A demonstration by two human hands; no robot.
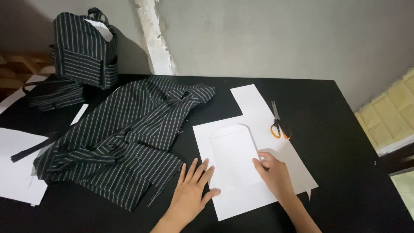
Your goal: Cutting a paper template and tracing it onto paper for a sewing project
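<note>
Resting on a black table (345, 129) beside grey wall (280, 39), paper (258, 190).

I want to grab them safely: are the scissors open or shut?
Shut: the scissors lie flat on the white paper, blades together in one point.

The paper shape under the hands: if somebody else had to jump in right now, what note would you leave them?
Left hand: flat, fingers spread, pressing the lower left corner of the big white sheet; holds nothing.
Right hand: fingertips on the right edge of the smaller round-topped paper pattern, which lies on the big sheet.
Orange-handled scissors: closed, untouched, on the sheet's upper part.
Striped black fabric: heaped to the left on the black table.
Finished-looking striped backpack: upright at the back left corner.
Done: pattern laid on the sheet. No cutting is under way.
</note>
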